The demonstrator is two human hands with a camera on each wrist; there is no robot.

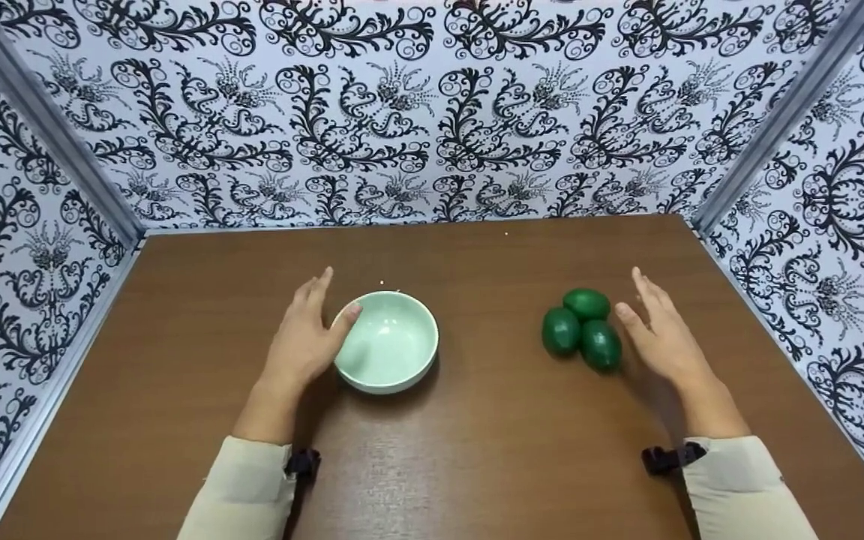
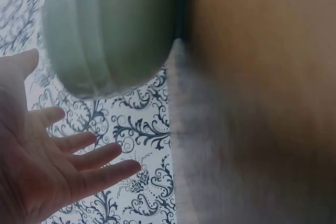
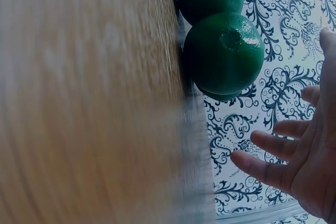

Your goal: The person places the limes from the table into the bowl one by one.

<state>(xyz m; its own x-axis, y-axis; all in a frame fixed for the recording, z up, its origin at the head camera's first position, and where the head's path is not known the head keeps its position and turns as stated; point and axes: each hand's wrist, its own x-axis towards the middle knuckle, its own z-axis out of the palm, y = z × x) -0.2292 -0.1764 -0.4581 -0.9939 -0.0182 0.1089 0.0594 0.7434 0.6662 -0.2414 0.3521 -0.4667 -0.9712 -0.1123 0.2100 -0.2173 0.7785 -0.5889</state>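
Note:
A pale green bowl (image 1: 391, 341) stands upright on the brown table, left of the middle in the head view. Beside its left side is my left hand (image 1: 304, 337), fingers extended, the thumb overlapping the rim in this view. The left wrist view shows the bowl's outer wall (image 2: 110, 30) with the open palm (image 2: 42, 166) next to it. Three dark green, smooth, lime-like fruits (image 1: 587, 304) lie clustered at the right. Just right of them my right hand (image 1: 664, 334) holds nothing, its fingers spread. In the right wrist view the fruits (image 3: 223, 53) sit near that hand (image 3: 310, 150).
The brown wooden table (image 1: 477, 450) is bounded by a patterned back wall (image 1: 432, 112) and side walls in metal frames. A strip of table separates the bowl from the fruits. Tiny white specks lie behind the bowl. Dark straps (image 1: 301, 463) circle both wrists.

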